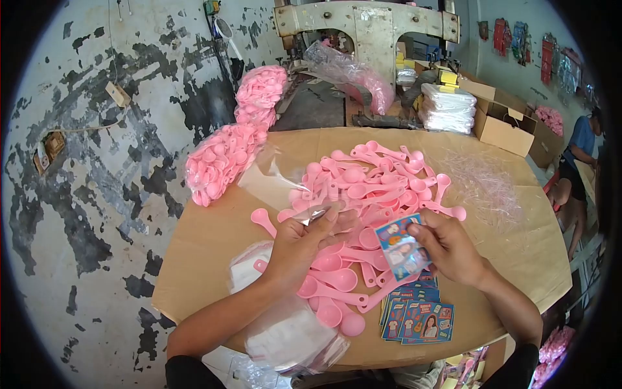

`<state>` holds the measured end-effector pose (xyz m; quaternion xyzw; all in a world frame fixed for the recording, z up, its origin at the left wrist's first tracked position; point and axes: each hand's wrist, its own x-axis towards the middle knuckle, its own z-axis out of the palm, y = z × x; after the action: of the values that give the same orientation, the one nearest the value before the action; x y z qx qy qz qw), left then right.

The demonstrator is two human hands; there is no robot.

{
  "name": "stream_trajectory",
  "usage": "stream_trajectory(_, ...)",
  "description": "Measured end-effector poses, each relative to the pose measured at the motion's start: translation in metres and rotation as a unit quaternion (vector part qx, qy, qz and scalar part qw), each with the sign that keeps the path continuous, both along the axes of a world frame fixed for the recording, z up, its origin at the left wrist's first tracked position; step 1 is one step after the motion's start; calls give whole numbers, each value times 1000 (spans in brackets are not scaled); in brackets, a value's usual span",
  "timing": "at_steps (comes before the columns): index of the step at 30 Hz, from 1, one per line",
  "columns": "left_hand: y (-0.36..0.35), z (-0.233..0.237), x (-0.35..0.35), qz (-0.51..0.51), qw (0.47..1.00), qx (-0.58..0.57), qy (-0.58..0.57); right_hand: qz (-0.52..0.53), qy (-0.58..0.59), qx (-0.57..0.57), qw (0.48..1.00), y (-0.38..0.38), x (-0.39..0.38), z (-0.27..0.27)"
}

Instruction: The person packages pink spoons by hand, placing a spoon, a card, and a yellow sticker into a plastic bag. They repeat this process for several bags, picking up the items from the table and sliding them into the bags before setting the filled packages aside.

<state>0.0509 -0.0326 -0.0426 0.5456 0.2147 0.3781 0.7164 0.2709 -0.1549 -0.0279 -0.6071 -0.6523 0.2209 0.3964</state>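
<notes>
Pink plastic spoons (382,188) lie heaped on the brown table in front of me. My left hand (314,236) is over the near left side of the heap, its thumb and fingers closed on a clear plastic bag (315,215). In my right hand (444,243) is a blue printed card (403,247), pinched at its upper right edge above the spoons. Below it, a fanned stack of similar cards (418,319) rests near the table's front edge. Flat clear bags (291,334) lie under and beside my left forearm.
Bags full of pink spoons (223,159) stand at the back left. Thin plastic strands (486,185) are spread on the right of the cardboard-covered table (538,240). Behind are wrapped packs (447,107), cardboard boxes (505,123) and a metal machine (369,39). Another person (576,155) is at far right.
</notes>
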Motion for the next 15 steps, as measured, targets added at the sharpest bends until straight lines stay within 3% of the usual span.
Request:
stream_trajectory(2,0,0,-3,-14,1000,11,13,27,-42,53,997,17,-4,-7)
stream_trajectory(5,-1,-1,-2,6,998,56,-8,66,12,42,997,35,-22,6)
stream_trajectory(10,5,3,-8,22,999,31,-17,129,54,-26,990,60,-33,22)
stream_trajectory(13,11,-4,-9,23,998,55,9,217,-31,-44,975,67,-27,30)
stream_trajectory(15,13,-4,-9,15,996,77,44,199,-17,-79,977,70,-24,27)
